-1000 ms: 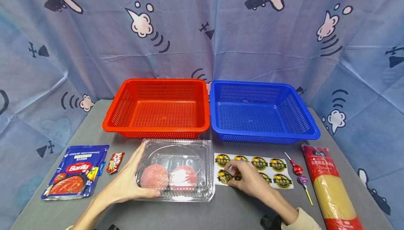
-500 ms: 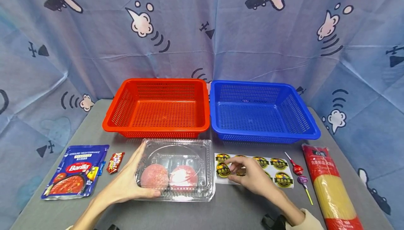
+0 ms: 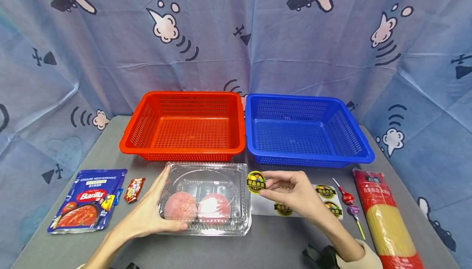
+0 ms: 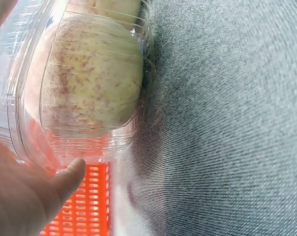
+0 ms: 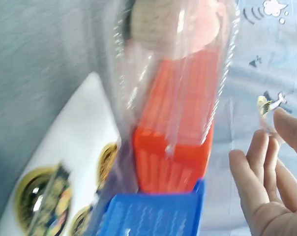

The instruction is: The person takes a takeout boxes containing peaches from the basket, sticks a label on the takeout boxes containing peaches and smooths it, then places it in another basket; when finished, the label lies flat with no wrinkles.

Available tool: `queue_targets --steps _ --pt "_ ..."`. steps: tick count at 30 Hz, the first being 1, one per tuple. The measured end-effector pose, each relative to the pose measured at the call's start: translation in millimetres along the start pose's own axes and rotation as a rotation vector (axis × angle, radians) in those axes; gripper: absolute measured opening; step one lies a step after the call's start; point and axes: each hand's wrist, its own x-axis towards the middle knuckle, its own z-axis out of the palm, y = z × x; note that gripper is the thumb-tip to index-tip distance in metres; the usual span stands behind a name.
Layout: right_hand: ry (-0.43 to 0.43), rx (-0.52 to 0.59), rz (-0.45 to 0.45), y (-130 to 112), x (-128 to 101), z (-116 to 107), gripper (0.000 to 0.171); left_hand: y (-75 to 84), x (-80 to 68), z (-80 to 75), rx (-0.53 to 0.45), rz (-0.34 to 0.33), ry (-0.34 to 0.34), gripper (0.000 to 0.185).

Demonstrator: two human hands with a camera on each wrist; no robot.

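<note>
The right hand [image 3: 295,197] has a narrow grip: thumb and forefinger pinch a round sticker [image 3: 256,181] by its edge and hold it up just above the worktop [image 3: 273,248], beside the right rim of the clear box [image 3: 206,197]. In the right wrist view the sticker [image 5: 264,107] shows as a thin, curling sliver at the fingertips [image 5: 286,123]. It looks very light and floppy, and its back is probably tacky, so it would fold onto itself or cling to skin; the bare margin, where it is pinched now, seems the sensible place to take it, with the face kept flat.

The left hand [image 3: 147,215] lies open along the left side of the clear box, fingers straight along its wall and thumb [image 4: 65,179] along the near edge. The box is thin, springy plastic, likely slippery and easy to dent; its lid is down over two pinkish apples [image 3: 197,206], which probably give it most of its weight.

Under the right hand lies the white sticker sheet [image 3: 265,205], with several stickers on it. Beyond are a red basket [image 3: 132,131] and a blue basket [image 3: 363,146], side by side. At the left lie a sauce pouch [image 3: 88,199] and a small red sweet [image 3: 134,189]; at the right, two lollipops [image 3: 348,203] and a pack of spaghetti [image 3: 387,219].
</note>
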Motion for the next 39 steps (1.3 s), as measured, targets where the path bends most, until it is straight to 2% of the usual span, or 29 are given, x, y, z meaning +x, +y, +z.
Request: queue_targets --steps 6,13,24,39 --pt "-0.076 0.047 -0.002 -10 14 23 0.045 -0.2 -0.2 0.2 -0.007 -0.002 -0.002 0.145" --pt "-0.145 -0.009 -0.062 -14 32 54 0.043 0.0 -0.6 0.1 -0.009 0.001 0.002 0.145" --pt "-0.136 -0.062 -0.100 -29 48 91 0.043 2.1 0.0 0.0 -0.008 -0.025 -0.014 0.144" --pt "-0.102 -0.130 -0.107 -27 51 112 0.044 4.2 0.2 -0.6 -0.020 -0.029 -0.019 0.144"
